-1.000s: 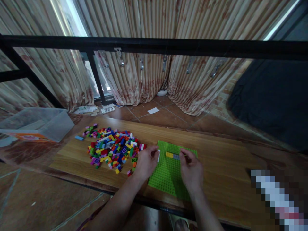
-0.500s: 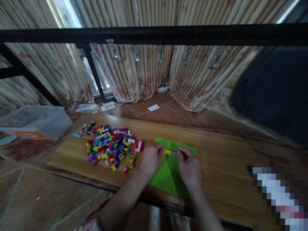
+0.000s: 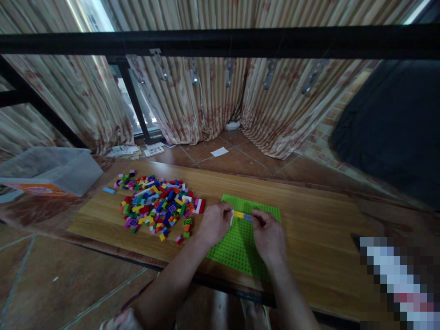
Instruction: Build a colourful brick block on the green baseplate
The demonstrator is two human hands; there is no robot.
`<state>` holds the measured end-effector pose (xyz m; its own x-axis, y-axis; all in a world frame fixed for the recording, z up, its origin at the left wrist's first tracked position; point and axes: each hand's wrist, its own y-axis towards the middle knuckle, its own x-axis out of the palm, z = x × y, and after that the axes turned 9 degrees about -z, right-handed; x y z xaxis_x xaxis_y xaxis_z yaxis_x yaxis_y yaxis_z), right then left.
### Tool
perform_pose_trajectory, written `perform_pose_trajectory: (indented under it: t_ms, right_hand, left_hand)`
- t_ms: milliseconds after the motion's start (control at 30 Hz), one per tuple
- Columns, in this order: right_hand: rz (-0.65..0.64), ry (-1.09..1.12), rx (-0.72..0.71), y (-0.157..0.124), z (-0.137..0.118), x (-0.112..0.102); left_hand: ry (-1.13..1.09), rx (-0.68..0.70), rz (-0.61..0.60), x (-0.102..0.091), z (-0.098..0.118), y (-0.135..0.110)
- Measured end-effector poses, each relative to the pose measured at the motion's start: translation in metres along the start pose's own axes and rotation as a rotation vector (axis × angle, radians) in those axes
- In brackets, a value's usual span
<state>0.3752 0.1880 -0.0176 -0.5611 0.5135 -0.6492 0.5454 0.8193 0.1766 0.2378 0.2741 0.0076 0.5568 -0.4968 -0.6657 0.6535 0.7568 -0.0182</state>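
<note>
Green baseplate (image 3: 237, 250) lies flat; white brick (image 3: 232, 217) beside yellow brick (image 3: 238, 214) atop it.

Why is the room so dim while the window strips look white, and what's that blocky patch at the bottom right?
Head view: daylight between the curtains is blown out at top left, leaving the table dim; the wide lens fans the curtains outward; the left hand and right hand look soft; the corner patch is pixelated.

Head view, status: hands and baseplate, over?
Left hand pinches white brick beside yellow brick on green baseplate. Right hand touches grey brick. Loose brick pile lies apart, to the left.
</note>
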Motion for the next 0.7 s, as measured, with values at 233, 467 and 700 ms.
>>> perform_pose_trajectory:
  t_ms: [233,467,700]
  right_hand:
    - [-0.009,-0.026,-0.021,-0.0002,0.0003,0.0008]
    - [-0.024,-0.041,-0.048,-0.0015,-0.001,0.0]
    - [-0.028,0.004,-0.08,-0.0016,0.0004,-0.0001]
  left_hand:
    - [0.013,0.004,-0.007,0.0005,-0.001,0.0018]
    - [0.017,0.001,-0.012,0.0015,-0.0024,0.0041]
    - [0.061,-0.026,-0.036,-0.0001,0.0016,0.0049]
